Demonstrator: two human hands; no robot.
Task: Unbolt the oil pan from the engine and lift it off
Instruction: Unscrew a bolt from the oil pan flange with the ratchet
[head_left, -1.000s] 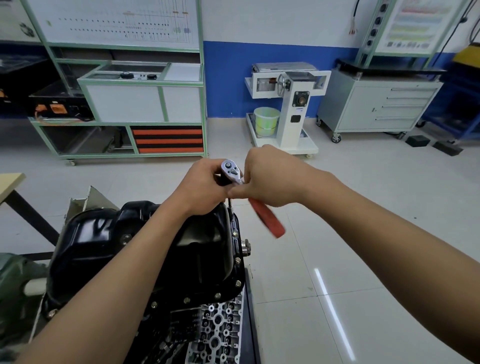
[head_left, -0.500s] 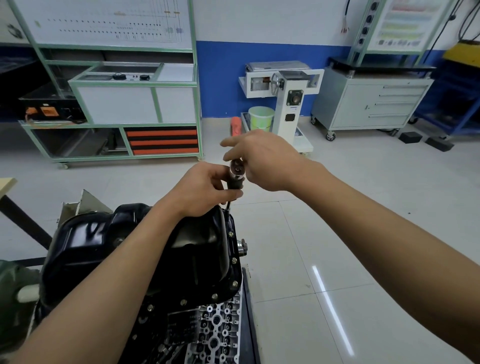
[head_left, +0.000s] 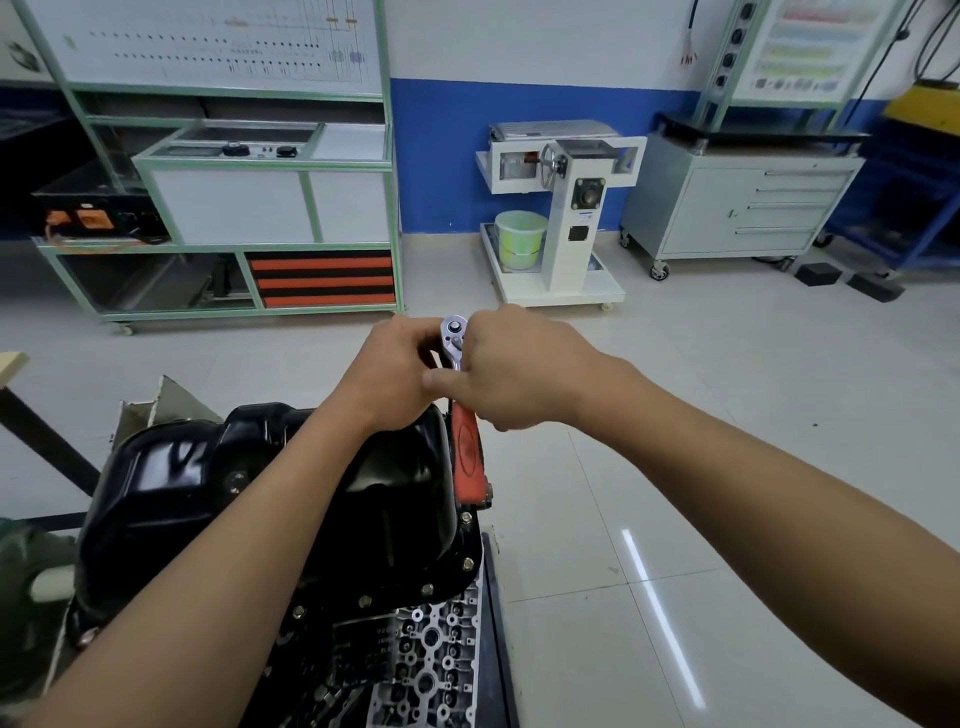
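A glossy black oil pan (head_left: 218, 483) sits bolted on top of the engine (head_left: 421, 660), with several bolts along its near and right flange. A ratchet with a chrome head (head_left: 454, 332) and a red handle (head_left: 466, 457) stands over the pan's far right corner. Its handle points down toward me along the pan's right edge. My left hand (head_left: 389, 371) curls around the shaft under the ratchet head. My right hand (head_left: 514, 366) grips the ratchet just below the head. The socket and the bolt under it are hidden by my hands.
A green-framed training bench (head_left: 244, 208) stands at the back left. A white engine stand with a green bucket (head_left: 519, 239) is at the back centre, and a grey drawer cabinet (head_left: 737, 202) at the back right. Tiled floor (head_left: 675, 467) lies to the right of the engine.
The red handle has swung from pointing away from me to pointing down toward me. My right hand has closed on the ratchet again.
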